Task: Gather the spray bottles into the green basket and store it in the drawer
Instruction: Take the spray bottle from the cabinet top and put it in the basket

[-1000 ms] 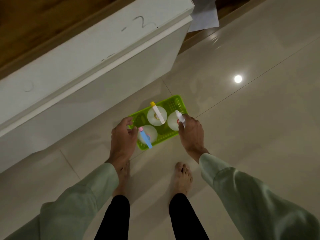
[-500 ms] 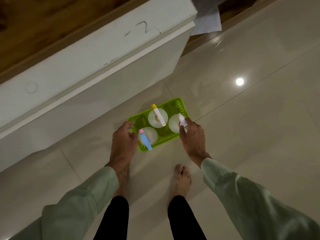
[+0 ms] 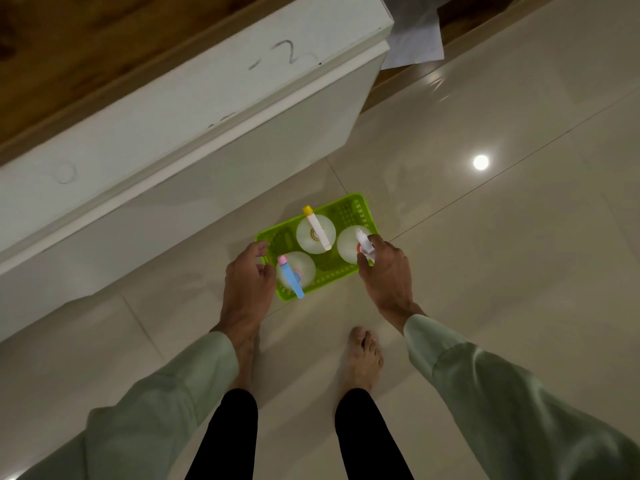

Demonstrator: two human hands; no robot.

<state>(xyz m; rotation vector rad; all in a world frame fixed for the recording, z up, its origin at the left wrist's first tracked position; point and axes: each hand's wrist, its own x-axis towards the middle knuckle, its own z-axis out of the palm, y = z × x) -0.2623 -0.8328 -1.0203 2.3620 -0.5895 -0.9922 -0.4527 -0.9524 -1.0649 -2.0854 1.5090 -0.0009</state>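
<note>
The green basket (image 3: 349,206) is low over the tiled floor in front of my feet. I cannot tell whether it rests on the floor. Three round spray bottles stand in it: one with a yellow-tipped white head (image 3: 316,230), one with a blue and pink head (image 3: 294,271), and one with a white head (image 3: 348,244). My left hand (image 3: 247,285) pinches the basket's left rim between thumb and fingers. My right hand (image 3: 388,271) grips the right rim beside the white-headed bottle and partly covers that bottle.
A long white cabinet front (image 3: 173,133) with pen marks runs diagonally just beyond the basket, under a wooden top (image 3: 86,46). White paper (image 3: 415,39) lies past its right end. My bare right foot (image 3: 363,355) stands behind the basket. Glossy tiles spread to the right.
The basket and both hands stay almost where they were. My left fingers have opened a little and shifted on the left rim. The right grip looks the same.
</note>
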